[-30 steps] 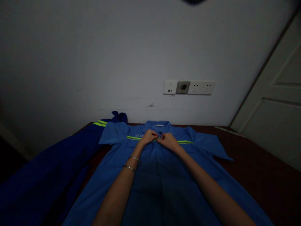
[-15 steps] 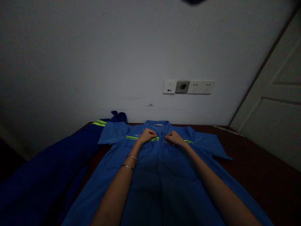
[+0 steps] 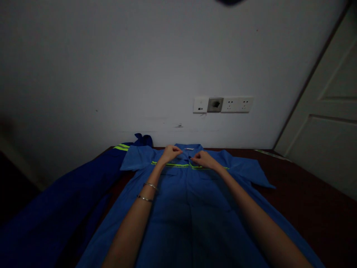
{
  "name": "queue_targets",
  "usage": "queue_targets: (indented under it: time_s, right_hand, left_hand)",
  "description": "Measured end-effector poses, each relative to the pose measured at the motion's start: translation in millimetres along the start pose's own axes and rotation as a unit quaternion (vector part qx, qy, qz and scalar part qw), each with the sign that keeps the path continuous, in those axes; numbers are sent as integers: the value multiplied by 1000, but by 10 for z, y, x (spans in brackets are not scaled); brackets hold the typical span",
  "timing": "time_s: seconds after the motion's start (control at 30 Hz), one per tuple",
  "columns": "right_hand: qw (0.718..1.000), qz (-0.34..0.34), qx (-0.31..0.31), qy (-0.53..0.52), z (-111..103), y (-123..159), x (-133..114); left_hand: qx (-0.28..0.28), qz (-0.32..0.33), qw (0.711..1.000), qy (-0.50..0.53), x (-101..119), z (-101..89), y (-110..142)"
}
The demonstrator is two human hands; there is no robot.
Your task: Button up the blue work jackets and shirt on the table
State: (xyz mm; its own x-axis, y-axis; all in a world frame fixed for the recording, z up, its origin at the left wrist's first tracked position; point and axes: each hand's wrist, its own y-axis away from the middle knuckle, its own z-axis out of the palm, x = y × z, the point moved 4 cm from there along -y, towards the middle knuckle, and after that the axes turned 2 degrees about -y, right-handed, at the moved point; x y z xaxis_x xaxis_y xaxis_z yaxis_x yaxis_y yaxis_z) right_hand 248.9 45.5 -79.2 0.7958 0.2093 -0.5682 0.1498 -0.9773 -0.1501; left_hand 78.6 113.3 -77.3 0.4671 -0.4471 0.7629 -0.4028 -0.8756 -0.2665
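A blue short-sleeved work garment (image 3: 173, 208) lies spread out, front side up, with its collar toward the wall. Yellow-green stripes cross its chest, and a white label shows inside the collar. My left hand (image 3: 170, 153) is at the left side of the neck opening, its thumb and fingers pinched together on the cloth edge. On the other side of the front opening, my right hand (image 3: 205, 159) pinches the garment's edge just above the stripe. A small dark spot shows at its fingertips, too small to make out.
Dark blue clothing (image 3: 75, 186) with a yellow-green band lies on the left. Beneath is a dark red-brown surface (image 3: 301, 193). A wall with sockets (image 3: 237, 105) rises behind, and a panelled white door (image 3: 331, 137) stands at the right.
Both hands have moved up from the chest stripe toward the collar. The stripe across the front now shows more fully, and the neck opening lies between my fingers.
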Motion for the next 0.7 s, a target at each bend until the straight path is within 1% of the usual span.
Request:
queue_targets:
  time_s: [0.1, 0.2, 0.27, 0.33, 0.43, 0.53, 0.6, 0.63, 0.7]
  right_hand:
    - [998, -56, 7, 3, 60, 35, -312]
    - [996, -79, -14, -33, 210, 25, -587]
    - [995, -74, -44, -55, 366, -29, -722]
    - [994, -50, -74, -61, 548, -114, -806]
    - [994, -20, -95, -48, 811, -254, -869]
    - [995, -8, -94, -44, 1016, -363, -873]
    - [994, 2, -94, -48, 1119, -409, -849]
    - [994, 7, -95, -51, 1160, -426, -834]
    - [993, 17, -97, -60, 1227, -451, -802]
  left_hand:
    - [9, -12, 999, -48, -107, -114, 159]
    - [17, -68, 994, -87, -343, -277, 358]
    - [17, -120, 988, -92, -509, -373, 499]
    - [11, -164, 983, -79, -640, -432, 633]
    - [6, -195, 980, -50, -755, -456, 793]
    - [17, -197, 979, -44, -829, -444, 897]
    - [32, -181, 981, -59, -866, -435, 937]
    - [39, -161, 984, -73, -871, -431, 949]
    - [39, -92, 988, -114, -840, -416, 963]
